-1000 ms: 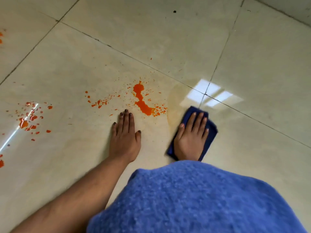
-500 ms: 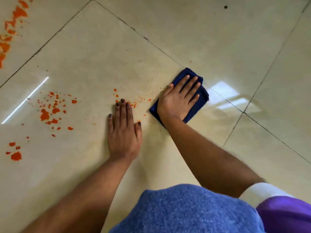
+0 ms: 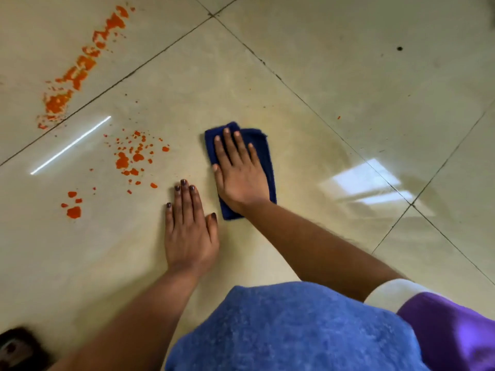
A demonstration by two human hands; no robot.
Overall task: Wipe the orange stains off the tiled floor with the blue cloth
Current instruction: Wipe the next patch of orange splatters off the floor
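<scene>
Blue cloth (image 3: 263,156), folded, flat on the cream tiled floor (image 3: 348,76) near the middle of the view, pinned under the right hand (image 3: 239,180) with fingers straight and spread, palm down on the fabric. Left hand (image 3: 190,231) just beside it, likewise flat and outstretched, pressed on bare tile, gripping nothing, dark polish on the nails. Orange stains (image 3: 131,159) splattered to the left of both hands, apart from the cloth; more orange in a long streak (image 3: 77,73) toward the far left corner, across a grout line. Fuzzy blue fabric (image 3: 294,330) and a purple sleeve (image 3: 455,333) along the near edge. No readable writing or labels anywhere.
</scene>
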